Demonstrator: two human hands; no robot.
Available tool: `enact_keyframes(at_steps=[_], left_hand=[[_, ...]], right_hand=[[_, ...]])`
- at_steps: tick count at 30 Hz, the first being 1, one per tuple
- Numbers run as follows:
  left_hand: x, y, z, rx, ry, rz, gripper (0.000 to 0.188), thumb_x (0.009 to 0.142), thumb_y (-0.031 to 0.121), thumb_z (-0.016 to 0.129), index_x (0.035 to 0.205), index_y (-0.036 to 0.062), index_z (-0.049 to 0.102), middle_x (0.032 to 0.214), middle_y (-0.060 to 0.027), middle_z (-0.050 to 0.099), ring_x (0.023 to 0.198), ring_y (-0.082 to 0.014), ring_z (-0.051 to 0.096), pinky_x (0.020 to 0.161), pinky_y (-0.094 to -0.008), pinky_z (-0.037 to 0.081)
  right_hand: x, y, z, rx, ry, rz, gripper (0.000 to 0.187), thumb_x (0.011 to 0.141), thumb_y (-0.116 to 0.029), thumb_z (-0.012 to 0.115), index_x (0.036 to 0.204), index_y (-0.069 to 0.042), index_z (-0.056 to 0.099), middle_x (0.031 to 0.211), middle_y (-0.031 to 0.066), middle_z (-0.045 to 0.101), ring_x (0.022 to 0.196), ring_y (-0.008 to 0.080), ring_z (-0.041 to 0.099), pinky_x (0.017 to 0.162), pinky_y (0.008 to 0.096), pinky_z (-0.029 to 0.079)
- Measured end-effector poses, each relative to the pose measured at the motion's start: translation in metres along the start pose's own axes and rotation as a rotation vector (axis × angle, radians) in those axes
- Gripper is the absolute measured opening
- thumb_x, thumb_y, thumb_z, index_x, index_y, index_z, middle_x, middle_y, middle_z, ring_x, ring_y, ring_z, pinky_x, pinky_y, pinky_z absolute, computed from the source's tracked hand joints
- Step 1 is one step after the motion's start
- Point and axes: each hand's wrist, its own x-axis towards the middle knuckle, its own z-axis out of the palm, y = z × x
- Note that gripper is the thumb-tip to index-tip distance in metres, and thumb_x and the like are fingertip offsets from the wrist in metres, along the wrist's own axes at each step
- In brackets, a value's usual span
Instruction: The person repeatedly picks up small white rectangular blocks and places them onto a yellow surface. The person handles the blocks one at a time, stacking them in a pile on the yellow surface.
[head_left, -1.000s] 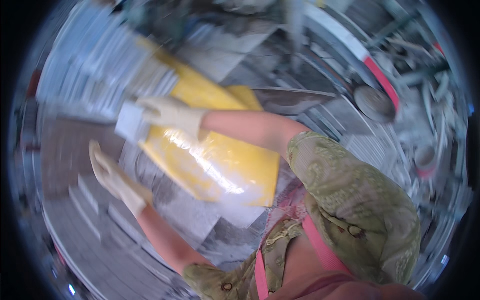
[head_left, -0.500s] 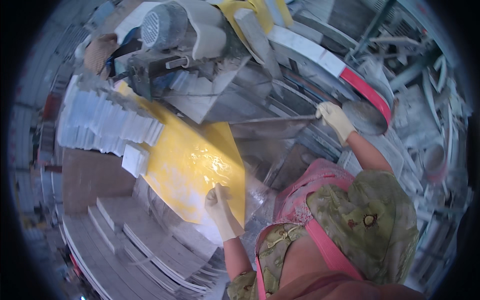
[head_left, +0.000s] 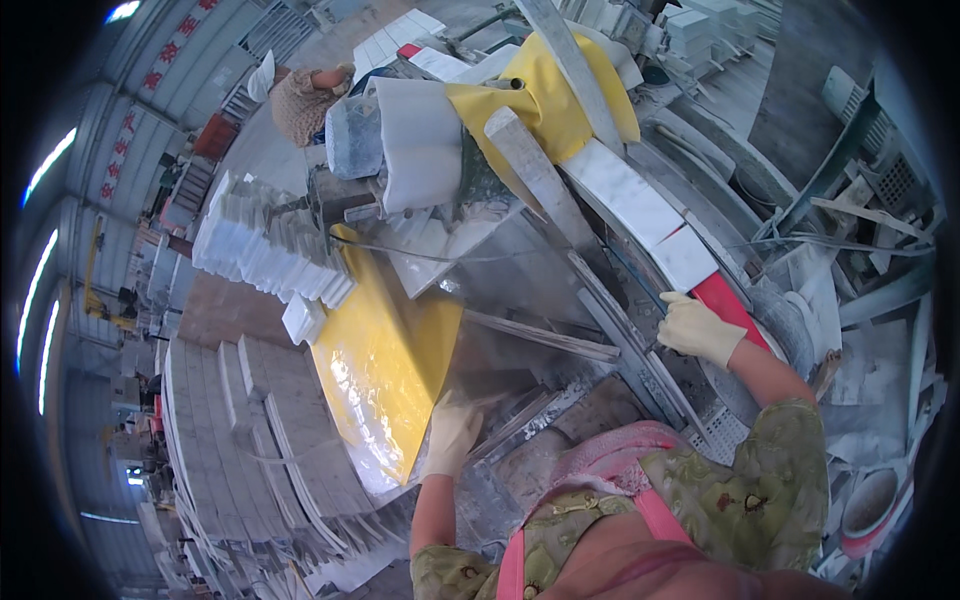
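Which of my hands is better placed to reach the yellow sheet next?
Probably your left hand: it's beside the yellow sheet, while your right hand is farther off, near the red strip.

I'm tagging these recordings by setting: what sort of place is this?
Likely a stone- or tile-working workshop, judging by the row of thin white rectangular slabs, the stacked long grey slabs and the high grey panelled wall.

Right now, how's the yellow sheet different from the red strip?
The yellow sheet is broad; the red strip is narrow. The yellow sheet has bright, shiny glare; the red strip looks duller. The yellow sheet is near the left hand; the red strip is beside the right hand. Both are brightly coloured.
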Motion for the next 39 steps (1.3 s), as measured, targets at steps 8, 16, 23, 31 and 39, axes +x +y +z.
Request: enact_keyframes(at_steps=[8, 16, 23, 31, 39], left_hand=[[0.000, -0.007, 0.025, 0.138, 0.098, -0.042, 0.010, 0.083, 0.016, 0.065, 0.078, 0.0089, 0.066, 0.069, -0.0123, 0.066, 0.070, -0.0330, 0.065, 0.097, -0.0479, 0.050], [-0.005, -0.005, 0.029, 0.180, 0.110, -0.070, 0.018, 0.084, 0.018, 0.064, 0.070, 0.0073, 0.066, 0.065, -0.0140, 0.064, 0.069, -0.0347, 0.065, 0.095, -0.0485, 0.050], [-0.003, 0.006, 0.021, 0.212, 0.318, 0.068, 0.020, 0.082, 0.019, 0.066, 0.069, 0.0036, 0.066, 0.083, -0.0202, 0.066, 0.091, -0.0395, 0.062, 0.085, -0.0520, 0.048], [-0.003, -0.018, 0.044, 0.186, 0.271, 0.003, 0.017, 0.089, 0.022, 0.066, 0.085, 0.0078, 0.073, 0.087, -0.0178, 0.070, 0.092, -0.0379, 0.066, 0.089, -0.0429, 0.054], [0.000, -0.019, 0.047, 0.279, 0.166, -0.103, 0.025, 0.094, 0.031, 0.059, 0.090, 0.0113, 0.073, 0.089, -0.0104, 0.073, 0.093, -0.0334, 0.069, 0.098, -0.0400, 0.052]], right_hand=[[0.001, -0.002, 0.038, -0.039, -0.012, 0.134, 0.022, 0.082, -0.016, 0.057, 0.069, -0.012, 0.075, 0.072, 0.0076, 0.071, 0.082, 0.0249, 0.068, 0.117, 0.0413, 0.033], [0.001, -0.005, 0.031, -0.014, -0.175, 0.117, 0.037, 0.091, -0.032, 0.053, 0.069, -0.013, 0.076, 0.071, 0.0090, 0.072, 0.078, 0.0274, 0.068, 0.112, 0.0413, 0.034], [0.005, -0.004, 0.056, -0.015, 0.005, 0.397, 0.019, 0.076, -0.020, 0.061, 0.069, -0.008, 0.076, 0.075, 0.0127, 0.070, 0.086, 0.0326, 0.066, 0.085, 0.0440, 0.050], [-0.004, 0.012, 0.049, -0.496, -0.180, 0.001, 0.013, 0.057, -0.029, 0.073, 0.058, -0.025, 0.061, 0.060, -0.0026, 0.063, 0.065, 0.0224, 0.066, 0.076, 0.0374, 0.048], [-0.010, 0.021, 0.045, -0.330, 0.009, -0.052, 0.017, 0.066, -0.037, 0.065, 0.062, -0.022, 0.060, 0.061, 0.0039, 0.060, 0.063, 0.0259, 0.061, 0.085, 0.0401, 0.045]])
